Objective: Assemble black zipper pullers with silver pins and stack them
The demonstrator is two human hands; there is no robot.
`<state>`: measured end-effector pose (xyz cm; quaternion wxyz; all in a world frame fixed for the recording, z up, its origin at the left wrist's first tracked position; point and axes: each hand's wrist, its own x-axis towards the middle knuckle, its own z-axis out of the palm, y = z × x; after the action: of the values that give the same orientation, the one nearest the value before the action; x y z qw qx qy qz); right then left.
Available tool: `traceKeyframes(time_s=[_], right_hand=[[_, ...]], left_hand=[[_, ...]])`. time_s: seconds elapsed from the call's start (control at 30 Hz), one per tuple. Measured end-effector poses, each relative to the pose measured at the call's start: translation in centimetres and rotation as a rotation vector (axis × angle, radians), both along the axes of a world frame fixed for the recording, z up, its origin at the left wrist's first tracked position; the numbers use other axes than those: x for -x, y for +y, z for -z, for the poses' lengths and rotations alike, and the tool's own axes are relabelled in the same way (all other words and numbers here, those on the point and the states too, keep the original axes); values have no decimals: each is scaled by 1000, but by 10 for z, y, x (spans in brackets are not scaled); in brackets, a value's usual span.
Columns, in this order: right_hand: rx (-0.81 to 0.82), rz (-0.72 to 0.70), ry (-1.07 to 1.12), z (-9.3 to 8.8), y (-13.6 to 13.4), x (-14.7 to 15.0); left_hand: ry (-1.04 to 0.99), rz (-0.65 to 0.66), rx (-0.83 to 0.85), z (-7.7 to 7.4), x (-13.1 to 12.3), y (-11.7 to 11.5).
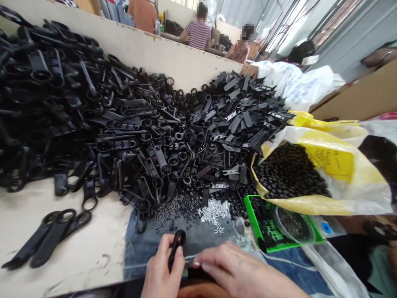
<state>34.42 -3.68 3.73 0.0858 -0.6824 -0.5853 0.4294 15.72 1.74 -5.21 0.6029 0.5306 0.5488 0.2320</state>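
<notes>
My left hand grips a black plastic lever with a ring end, held upright at the bottom centre. My right hand lies just to its right, fingertips touching the lever's lower part near a small pale pin; whether it pinches the pin I cannot tell. Both hands rest over a blue denim cloth. Just beyond the hands lie small silver pins and tiny black rings.
A huge heap of black ring-ended levers and flat black strips fills the bench against a plywood wall. A yellow bag of black beads and a green tray sit at right. People sit at benches behind.
</notes>
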Motion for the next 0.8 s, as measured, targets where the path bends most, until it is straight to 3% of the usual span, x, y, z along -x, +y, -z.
traceKeyframes(time_s=[0.07, 0.17, 0.27, 0.4, 0.6, 0.8], right_hand=[[-73, 153, 34, -3, 0, -24], [-246, 317, -99, -1, 25, -54], [-380, 243, -309, 8, 61, -63], [-428, 199, -366, 23, 90, -55], [-508, 303, -264, 29, 74, -58], [-861, 420, 74, 15, 38, -19]], left_hand=[[-79, -35, 143, -6, 2, 6], [-228, -106, 377, -23, 2, 17], [-368, -133, 466, -38, -2, 25], [-563, -114, 505, -42, -6, 26], [-659, -233, 631, -41, -2, 28], [-684, -267, 605, -43, -11, 27]])
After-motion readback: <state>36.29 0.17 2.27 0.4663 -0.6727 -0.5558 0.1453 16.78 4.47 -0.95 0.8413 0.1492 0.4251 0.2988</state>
